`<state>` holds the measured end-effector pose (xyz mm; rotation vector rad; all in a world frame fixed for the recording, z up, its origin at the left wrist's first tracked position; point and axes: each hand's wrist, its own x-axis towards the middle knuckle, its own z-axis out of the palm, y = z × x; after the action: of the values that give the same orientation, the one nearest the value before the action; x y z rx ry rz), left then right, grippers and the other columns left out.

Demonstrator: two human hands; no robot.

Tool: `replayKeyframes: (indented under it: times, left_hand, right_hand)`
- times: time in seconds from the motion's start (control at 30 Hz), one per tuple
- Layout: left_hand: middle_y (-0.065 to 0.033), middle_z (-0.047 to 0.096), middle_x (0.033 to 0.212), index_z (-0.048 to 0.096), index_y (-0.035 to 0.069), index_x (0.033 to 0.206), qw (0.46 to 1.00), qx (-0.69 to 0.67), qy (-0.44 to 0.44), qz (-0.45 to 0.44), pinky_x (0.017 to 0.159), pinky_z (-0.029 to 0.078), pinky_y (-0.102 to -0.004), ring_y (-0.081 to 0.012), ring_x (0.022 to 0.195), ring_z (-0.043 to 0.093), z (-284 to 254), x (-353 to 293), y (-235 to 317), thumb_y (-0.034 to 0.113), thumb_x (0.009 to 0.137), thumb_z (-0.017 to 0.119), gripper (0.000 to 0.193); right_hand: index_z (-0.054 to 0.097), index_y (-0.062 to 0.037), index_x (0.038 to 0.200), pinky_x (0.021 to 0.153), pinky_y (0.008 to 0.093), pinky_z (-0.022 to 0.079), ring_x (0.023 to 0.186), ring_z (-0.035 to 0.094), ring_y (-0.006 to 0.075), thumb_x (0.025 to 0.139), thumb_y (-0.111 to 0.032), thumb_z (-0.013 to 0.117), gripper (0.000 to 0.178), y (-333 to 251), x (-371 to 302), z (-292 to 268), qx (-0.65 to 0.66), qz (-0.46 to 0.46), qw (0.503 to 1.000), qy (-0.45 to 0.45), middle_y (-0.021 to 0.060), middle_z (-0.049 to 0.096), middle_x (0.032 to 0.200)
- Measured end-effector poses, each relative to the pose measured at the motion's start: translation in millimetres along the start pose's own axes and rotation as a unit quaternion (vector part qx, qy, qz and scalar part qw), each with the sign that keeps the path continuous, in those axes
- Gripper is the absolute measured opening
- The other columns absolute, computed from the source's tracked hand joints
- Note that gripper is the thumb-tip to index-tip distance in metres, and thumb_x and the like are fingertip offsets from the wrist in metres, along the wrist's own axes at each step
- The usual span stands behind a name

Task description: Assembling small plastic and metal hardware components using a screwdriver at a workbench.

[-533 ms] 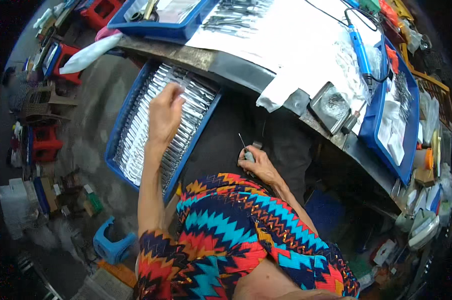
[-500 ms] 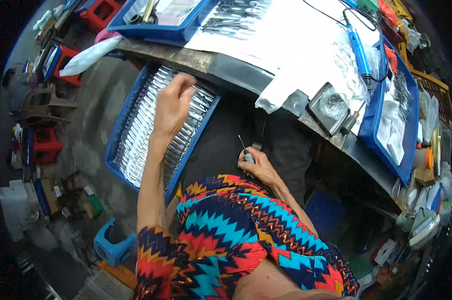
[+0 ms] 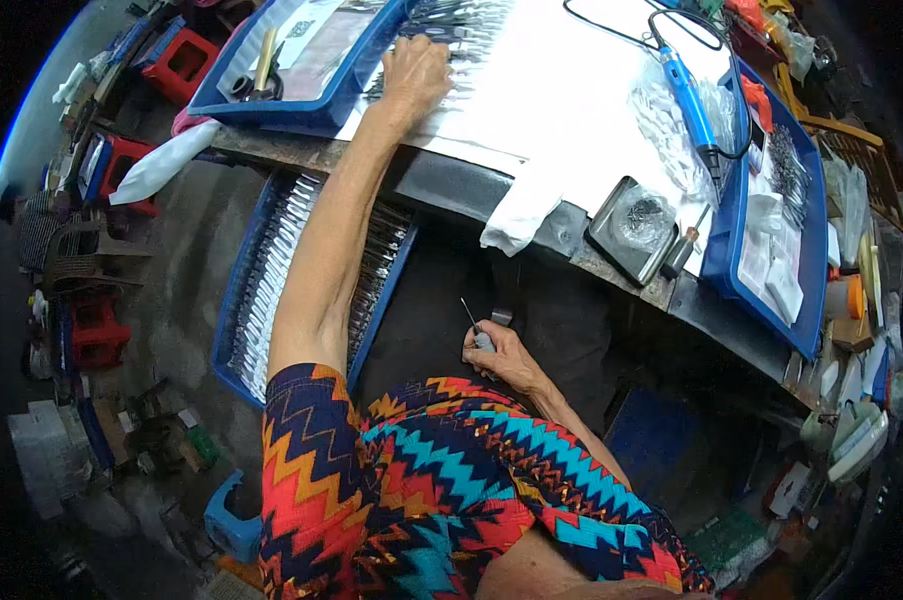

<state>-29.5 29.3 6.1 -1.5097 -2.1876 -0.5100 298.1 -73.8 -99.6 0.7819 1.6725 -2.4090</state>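
My left hand [image 3: 417, 78] reaches over the worktable, its fingers curled down among a spread of slim metal pieces [image 3: 477, 30] at the far edge of the view. What those fingertips grip, if anything, is hidden. Low in front of my lap, my right hand [image 3: 507, 358] is closed round a small screwdriver [image 3: 485, 342] with a grey handle; its thin shaft points up and away. Under my left forearm lies a blue tray [image 3: 234, 378] filled with rows of shiny metal pieces [image 3: 272, 270], partly covered by the arm.
Left on the table stands a blue tray [image 3: 317, 112] with papers and tools. At the right are a blue pen-shaped power tool [image 3: 687, 95], another blue tray [image 3: 724, 262], a metal dish [image 3: 612, 245] and a second screwdriver [image 3: 682, 250]. A white cloth [image 3: 517, 215] hangs over the table edge.
My left hand has moved from above the lower tray up and away, onto the metal pieces on the table. My right hand still holds the screwdriver, nearly in place.
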Motion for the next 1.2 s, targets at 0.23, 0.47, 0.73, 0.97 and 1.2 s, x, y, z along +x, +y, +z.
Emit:
replayKeyframes:
  times: [0.23, 0.47, 0.73, 0.97, 1.2]
  left_hand:
    - [-0.0135, 0.061, 0.079, 0.063, 0.009, 0.087, 0.996, -0.073, -0.017, -0.049, 0.072, 0.044, -0.0462, -0.0324, 0.084, 0.057, 13, -2, -9, 0.016, 0.075, 0.056, 0.016]
    - [-0.0143, 0.059, 0.078, 0.057, 0.0, 0.087, 0.994, -0.071, 0.056, -0.056, 0.072, 0.044, -0.0373, -0.0324, 0.082, 0.057, -8, -13, 4, 0.01, 0.077, 0.052, 0.015]
    - [-0.0123, 0.059, 0.079, 0.052, -0.004, 0.099, 0.904, -0.391, 0.075, -0.155, 0.06, 0.046, -0.0316, -0.0205, 0.064, 0.056, -100, -92, 64, 0.005, 0.08, 0.055, 0.02]
    - [-0.0049, 0.055, 0.069, 0.044, 0.001, 0.103, 0.62, -0.7, -0.167, -0.312, 0.044, 0.03, -0.0162, -0.004, 0.052, 0.042, -102, -173, 105, 0.012, 0.087, 0.052, 0.021]
    - [0.0001, 0.052, 0.063, 0.052, -0.002, 0.09, 0.603, -0.71, -0.199, -0.304, 0.045, 0.03, -0.0176, -0.0024, 0.051, 0.039, -80, -176, 124, 0.012, 0.09, 0.048, 0.014]
  right_hand:
    - [0.052, -0.0048, 0.086, 0.046, 0.0181, 0.037, 0.057, 0.048, 0.0053, 0.08, -0.012, 0.06, 0.013, -11, -1, 2, -0.024, 0.012, 1.0, 0.009, 0.0022, 0.055, 0.071]
    - [0.051, -0.0009, 0.092, 0.048, 0.0208, 0.041, 0.06, 0.05, 0.0081, 0.082, -0.012, 0.057, 0.016, -10, -6, 0, 0.142, 0.012, 0.989, -0.038, 0.0049, 0.055, 0.072]
    - [0.049, -0.0027, 0.105, 0.039, 0.0204, 0.035, 0.046, 0.043, 0.0059, 0.086, -0.016, 0.052, 0.023, -25, -20, -1, 0.034, 0.049, 0.998, -0.01, 0.0019, 0.05, 0.063]
    - [0.051, -0.0001, 0.106, 0.075, 0.0364, 0.044, 0.081, 0.057, 0.0307, 0.079, -0.018, 0.055, 0.033, -40, -35, -11, -0.253, 0.017, 0.966, 0.044, 0.0179, 0.059, 0.089]
    - [0.051, 0.0018, 0.113, 0.08, 0.0315, 0.043, 0.086, 0.057, 0.023, 0.078, -0.014, 0.058, 0.039, -57, -67, -13, -0.193, 0.017, 0.975, 0.11, 0.0165, 0.059, 0.097]
